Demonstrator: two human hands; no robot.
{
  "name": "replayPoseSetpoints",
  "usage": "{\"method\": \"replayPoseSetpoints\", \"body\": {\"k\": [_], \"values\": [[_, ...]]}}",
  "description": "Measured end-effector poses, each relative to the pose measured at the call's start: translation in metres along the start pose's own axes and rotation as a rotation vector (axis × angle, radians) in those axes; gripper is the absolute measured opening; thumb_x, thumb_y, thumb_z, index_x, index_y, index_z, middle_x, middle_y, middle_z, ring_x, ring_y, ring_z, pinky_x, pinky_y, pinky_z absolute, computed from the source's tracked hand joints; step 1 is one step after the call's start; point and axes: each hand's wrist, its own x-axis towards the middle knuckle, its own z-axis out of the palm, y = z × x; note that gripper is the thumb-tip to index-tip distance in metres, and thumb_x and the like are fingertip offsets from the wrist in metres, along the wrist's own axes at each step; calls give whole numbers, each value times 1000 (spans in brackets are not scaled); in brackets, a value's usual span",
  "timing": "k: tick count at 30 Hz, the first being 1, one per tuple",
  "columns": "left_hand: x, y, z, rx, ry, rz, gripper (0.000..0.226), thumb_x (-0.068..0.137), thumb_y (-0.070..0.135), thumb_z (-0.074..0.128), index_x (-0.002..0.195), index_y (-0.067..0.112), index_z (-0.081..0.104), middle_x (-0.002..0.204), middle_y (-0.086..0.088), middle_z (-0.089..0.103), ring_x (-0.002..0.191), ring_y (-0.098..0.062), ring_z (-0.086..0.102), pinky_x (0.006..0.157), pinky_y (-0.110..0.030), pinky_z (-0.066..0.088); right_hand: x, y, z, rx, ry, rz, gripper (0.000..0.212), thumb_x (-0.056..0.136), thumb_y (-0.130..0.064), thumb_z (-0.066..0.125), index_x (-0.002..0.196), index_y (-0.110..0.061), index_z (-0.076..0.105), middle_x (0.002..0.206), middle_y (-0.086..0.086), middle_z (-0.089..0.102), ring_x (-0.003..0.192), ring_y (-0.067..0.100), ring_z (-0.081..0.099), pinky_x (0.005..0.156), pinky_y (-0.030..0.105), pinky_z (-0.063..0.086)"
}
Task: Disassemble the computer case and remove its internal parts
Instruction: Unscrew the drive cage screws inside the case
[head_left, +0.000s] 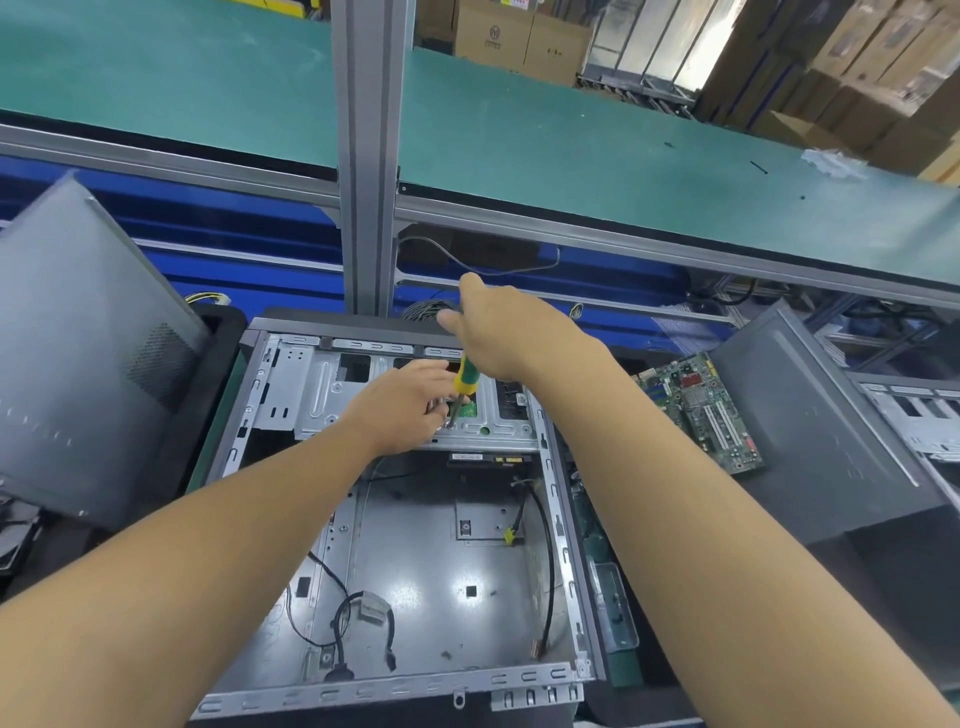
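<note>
An open computer case (291, 691) lies on its side in front of me, its floor bare metal with loose black cables (340, 623). At its far end sits a silver drive cage (311, 389). My right hand (498, 327) grips the top of a green and yellow screwdriver (464, 379), which stands nearly upright with its tip on a screw of the cage. My left hand (405, 400) holds its fingers around the screwdriver's shaft near the tip.
A removed green motherboard (701, 410) lies to the right of the case. A grey side panel (78, 353) leans at the left, another case (810, 415) stands at the right. A green conveyor belt (571, 145) and an aluminium post (366, 156) run behind.
</note>
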Motion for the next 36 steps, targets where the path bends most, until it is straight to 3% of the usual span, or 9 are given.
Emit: {"method": "replayPoseSetpoints", "body": {"k": [6, 11, 15, 20, 22, 25, 28, 32, 36], "values": [[0, 1, -1, 0, -6, -11, 38, 89, 20, 53, 120, 36, 67, 133, 18, 59, 134, -4, 38, 107, -38, 43, 2, 3, -2, 74, -31, -64, 12, 106, -24, 43, 106, -12, 41, 85, 5, 55, 67, 17, 48, 58, 34, 40], [-1, 3, -1, 13, 23, 4, 36, 89, 16, 55, 117, 32, 69, 119, 20, 61, 122, -1, 41, 96, -32, 46, -5, 3, -9, 111, -123, -96, 22, 98, -18, 52, 118, -12, 47, 109, 9, 55, 84, 23, 51, 72, 40, 44], [-3, 8, -4, -3, 84, -23, 33, 87, 13, 60, 110, 33, 72, 96, 43, 41, 100, 21, 35, 80, -22, 38, -10, -1, -10, 71, -149, -92, 26, 94, -24, 55, 118, -16, 45, 118, 6, 48, 103, 27, 47, 82, 41, 43], [-1, 8, -4, 29, -13, -19, 34, 93, 13, 53, 120, 23, 71, 132, 15, 60, 133, -7, 40, 106, -32, 41, -10, -4, -3, -102, -24, 30, 44, 105, -44, 39, 137, -14, 37, 134, 16, 47, 102, 37, 58, 73, 42, 43], [0, 8, -4, 29, -29, -29, 35, 94, 14, 52, 123, 23, 69, 137, 14, 58, 137, -8, 36, 111, -33, 37, -9, -4, -2, -89, -16, 64, 50, 107, -48, 32, 141, -12, 35, 124, 15, 55, 102, 35, 58, 72, 40, 41], [0, 8, -4, 26, -32, -37, 35, 94, 15, 52, 123, 23, 69, 139, 14, 57, 140, -7, 34, 114, -35, 34, -7, -2, -2, -30, -7, 50, 32, 109, -37, 34, 122, -9, 42, 91, 8, 55, 84, 27, 54, 66, 39, 41], [-1, 6, -3, 23, -25, -28, 34, 93, 14, 52, 121, 24, 70, 136, 13, 59, 138, -8, 36, 113, -36, 37, -6, -1, -1, 38, -17, 8, 16, 108, -26, 40, 112, -10, 41, 94, 9, 54, 73, 21, 50, 59, 33, 38], [0, 4, -2, 37, -15, -23, 33, 93, 17, 52, 120, 27, 70, 134, 15, 59, 137, -6, 36, 111, -34, 39, -7, 0, -3, 93, -40, -15, 22, 100, -15, 50, 121, -9, 45, 120, 11, 50, 94, 28, 49, 70, 35, 39], [-2, 4, -2, 21, 22, -21, 35, 90, 15, 54, 116, 30, 71, 127, 17, 62, 130, -3, 37, 100, -27, 42, -8, 0, -4, 82, -69, -44, 34, 91, -7, 55, 123, -13, 47, 122, 9, 49, 115, 31, 38, 85, 37, 36]]}}
